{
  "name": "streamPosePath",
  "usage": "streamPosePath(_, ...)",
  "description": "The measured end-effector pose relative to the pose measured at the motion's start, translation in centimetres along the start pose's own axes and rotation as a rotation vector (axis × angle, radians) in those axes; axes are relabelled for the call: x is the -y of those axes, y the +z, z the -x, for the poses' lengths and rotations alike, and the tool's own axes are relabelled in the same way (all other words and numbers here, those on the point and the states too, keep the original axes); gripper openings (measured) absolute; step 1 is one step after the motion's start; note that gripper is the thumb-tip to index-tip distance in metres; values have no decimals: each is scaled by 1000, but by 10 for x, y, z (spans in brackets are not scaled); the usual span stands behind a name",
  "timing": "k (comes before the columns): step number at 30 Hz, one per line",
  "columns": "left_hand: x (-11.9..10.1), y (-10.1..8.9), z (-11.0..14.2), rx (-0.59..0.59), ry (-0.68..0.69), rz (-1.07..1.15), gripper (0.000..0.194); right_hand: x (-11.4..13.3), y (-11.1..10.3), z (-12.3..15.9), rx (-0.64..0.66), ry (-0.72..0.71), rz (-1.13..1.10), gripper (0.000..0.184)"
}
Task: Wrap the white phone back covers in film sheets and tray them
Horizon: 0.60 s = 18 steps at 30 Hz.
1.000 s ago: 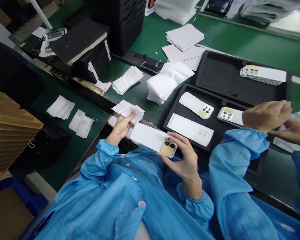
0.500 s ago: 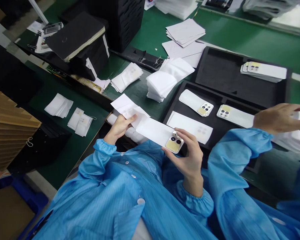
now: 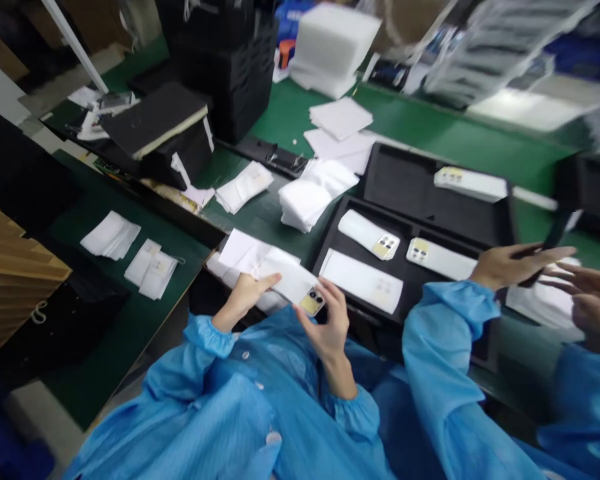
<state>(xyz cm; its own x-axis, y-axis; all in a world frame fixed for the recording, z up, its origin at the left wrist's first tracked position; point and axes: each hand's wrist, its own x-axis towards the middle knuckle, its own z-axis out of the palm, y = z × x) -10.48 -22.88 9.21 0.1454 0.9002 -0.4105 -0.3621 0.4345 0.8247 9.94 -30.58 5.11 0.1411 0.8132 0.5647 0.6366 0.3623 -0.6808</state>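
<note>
"Where's the flat white phone-shaped panel?"
"Between the hands: the right hand grips its camera end, the left hand pinches a folded white paper sleeve at the other."
"Beyond?"
"A black rectangular tray holding similar panels."

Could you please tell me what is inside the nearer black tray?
The tray holds white panels with dark spots and white wrapping; a co-worker's sleeve covers its right part, hiding anything there.
</note>
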Motion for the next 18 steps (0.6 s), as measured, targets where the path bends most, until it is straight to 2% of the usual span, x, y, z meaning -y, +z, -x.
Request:
streamPosePath(4,0,-1,-4,-43,-39,117,56,-13,7,8,34,51,-104,60)
streamPosePath(8,3,15,-3,-46,103,343,71,-16,27,22,23,254,-243,61)
streamPosePath(10,10,22,0,-41,114,378,73,-12,40,29,-4,350,-281,62)
streamPosePath(14,28,27,6,-38,51,287,62,-5,58,35,-84,390,-288,63)
streamPosePath(18,47,26,13,-76,-28,134,63,-6,62,34,-82,388,-298,61)
